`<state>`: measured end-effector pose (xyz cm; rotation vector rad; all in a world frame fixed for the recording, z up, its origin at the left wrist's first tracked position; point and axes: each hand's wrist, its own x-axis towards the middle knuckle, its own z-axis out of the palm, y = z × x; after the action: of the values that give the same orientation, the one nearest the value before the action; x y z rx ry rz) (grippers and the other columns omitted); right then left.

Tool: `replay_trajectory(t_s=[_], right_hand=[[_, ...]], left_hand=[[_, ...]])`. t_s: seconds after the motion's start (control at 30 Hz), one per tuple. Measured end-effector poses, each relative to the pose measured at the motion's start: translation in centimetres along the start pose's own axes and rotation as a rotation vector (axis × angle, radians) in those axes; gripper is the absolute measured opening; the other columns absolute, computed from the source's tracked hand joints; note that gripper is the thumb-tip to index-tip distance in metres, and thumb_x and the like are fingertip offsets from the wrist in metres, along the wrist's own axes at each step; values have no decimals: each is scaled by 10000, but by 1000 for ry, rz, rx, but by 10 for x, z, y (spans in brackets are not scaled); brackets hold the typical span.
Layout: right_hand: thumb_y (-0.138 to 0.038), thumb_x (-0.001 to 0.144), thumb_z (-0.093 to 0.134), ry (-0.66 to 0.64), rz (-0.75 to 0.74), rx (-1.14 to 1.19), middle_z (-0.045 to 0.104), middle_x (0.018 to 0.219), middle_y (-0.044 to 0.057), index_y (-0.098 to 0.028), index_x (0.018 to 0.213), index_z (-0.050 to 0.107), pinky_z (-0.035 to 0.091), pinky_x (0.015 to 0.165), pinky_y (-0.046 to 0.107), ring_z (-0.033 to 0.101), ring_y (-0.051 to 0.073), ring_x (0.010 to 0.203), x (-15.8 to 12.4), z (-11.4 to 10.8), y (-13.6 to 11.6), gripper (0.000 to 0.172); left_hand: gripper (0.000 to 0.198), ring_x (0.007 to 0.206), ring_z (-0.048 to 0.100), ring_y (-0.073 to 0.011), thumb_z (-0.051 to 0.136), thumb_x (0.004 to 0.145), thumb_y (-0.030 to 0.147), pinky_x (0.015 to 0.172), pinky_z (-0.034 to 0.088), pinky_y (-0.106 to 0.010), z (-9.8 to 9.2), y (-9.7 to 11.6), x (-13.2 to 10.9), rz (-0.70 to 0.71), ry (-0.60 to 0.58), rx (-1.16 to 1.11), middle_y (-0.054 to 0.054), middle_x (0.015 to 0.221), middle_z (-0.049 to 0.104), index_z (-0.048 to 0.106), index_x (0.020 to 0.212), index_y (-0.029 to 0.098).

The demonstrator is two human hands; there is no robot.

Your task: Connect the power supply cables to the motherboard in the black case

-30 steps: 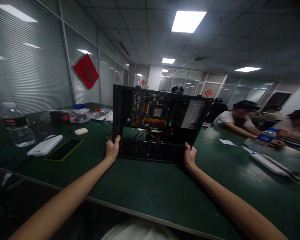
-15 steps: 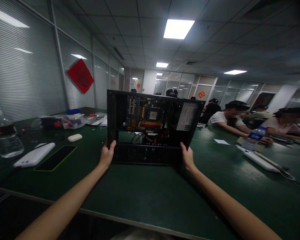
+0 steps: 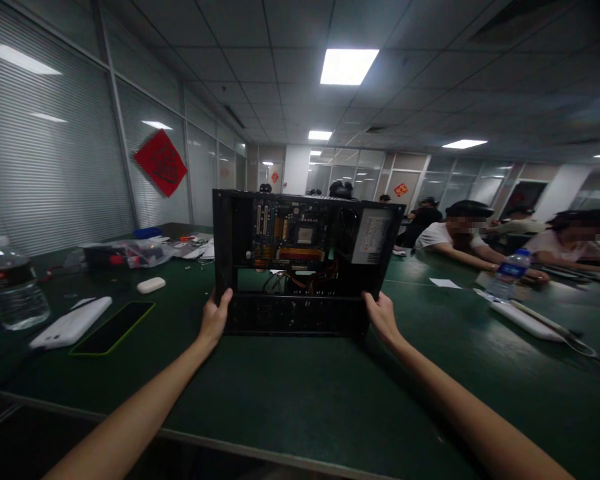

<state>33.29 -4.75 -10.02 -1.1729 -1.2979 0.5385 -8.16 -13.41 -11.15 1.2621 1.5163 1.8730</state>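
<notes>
A black computer case (image 3: 295, 313) with its side panel off stands upright on the green table (image 3: 290, 393), straight ahead of me. Inside show a motherboard (image 3: 293, 233), a power supply (image 3: 373, 235) with a white label, and loose cables (image 3: 305, 281). My left hand (image 3: 217, 319) grips the lower left edge, thumb on the near side. At the lower right edge my right hand (image 3: 381, 317) holds on the same way. The other fingers of both hands are hidden behind the case.
Left of the case lie a phone (image 3: 114, 328), a white power bank (image 3: 75, 323), a small white case (image 3: 151, 285), a water bottle (image 3: 11, 287) and a plastic bag (image 3: 125, 253). On the right are paper (image 3: 444, 283), another bottle (image 3: 509, 275) and a white device (image 3: 527, 321). Several people sit beyond.
The whole view has shifted slightly, so things appear a little lower. Both hands keep their hold on the computer case, which stays in nearly the same place.
</notes>
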Motion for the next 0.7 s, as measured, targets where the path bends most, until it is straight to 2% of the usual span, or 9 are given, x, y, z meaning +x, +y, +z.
replay_trajectory(t_s=[0.17, 0.43, 0.7], right_hand=[[-674, 729, 556, -12, -89, -125, 567, 646, 29, -194, 684, 573, 379, 587, 305, 484, 183, 645, 5, -6, 3, 482], [-732, 741, 565, -23, -118, -187, 555, 622, 32, -191, 687, 577, 373, 554, 303, 466, 172, 594, 6, -16, 5, 544], [-765, 773, 526, -18, -136, -216, 601, 663, 60, -187, 738, 591, 405, 588, 325, 508, 202, 630, 6, -16, 5, 583]], left_hand=[[825, 1300, 627, -394, 595, 811, 787, 1157, 438, -507, 0, -3, 3, 23, 13, 20, -186, 1319, 718, 667, 1308, 134], [801, 1314, 624, -372, 587, 816, 772, 1159, 445, -472, 10, 3, 8, 44, -34, 4, -177, 1344, 710, 678, 1286, 130], [781, 1276, 656, -372, 633, 818, 748, 1143, 466, -488, 11, -4, 13, 33, -33, -32, -175, 1296, 735, 678, 1298, 134]])
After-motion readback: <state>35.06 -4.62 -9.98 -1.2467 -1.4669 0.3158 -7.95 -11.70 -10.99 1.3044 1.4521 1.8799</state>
